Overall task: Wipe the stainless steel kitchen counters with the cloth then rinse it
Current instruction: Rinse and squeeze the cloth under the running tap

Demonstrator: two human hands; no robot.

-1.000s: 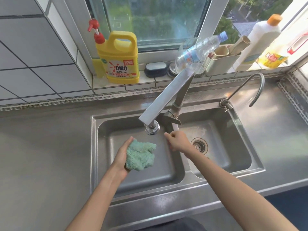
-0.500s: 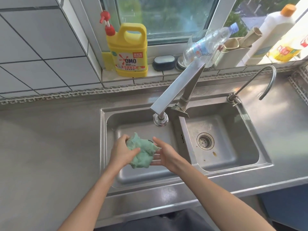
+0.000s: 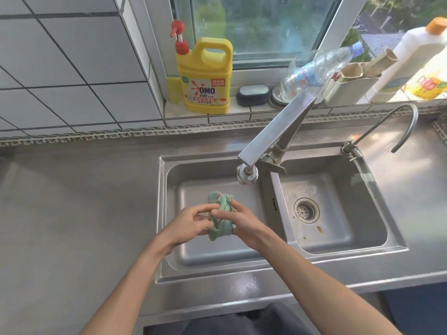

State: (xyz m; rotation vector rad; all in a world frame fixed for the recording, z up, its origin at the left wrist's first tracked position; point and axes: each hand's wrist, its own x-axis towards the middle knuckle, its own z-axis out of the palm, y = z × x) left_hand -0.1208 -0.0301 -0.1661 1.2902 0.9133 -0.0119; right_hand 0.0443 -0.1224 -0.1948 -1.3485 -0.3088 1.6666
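Squeezing the green cloth (image 3: 220,218) with left hand (image 3: 191,224) and right hand (image 3: 244,224) both curled tight round it, over the left bowl of the sink (image 3: 169,238), below the tap (image 3: 246,174); wiping likely done, rinsing probably not finished.

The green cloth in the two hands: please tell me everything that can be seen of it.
The crumpled green fluffy cloth looks like soft microfibre, bunched into an upright wad with deep folds. A small pinkish patch shows near its top. It is held above the left stainless steel sink basin, below and left of the faucet's round nozzle. The left hand pinches its left side and the right hand grips its right side. No water stream is visible on it.
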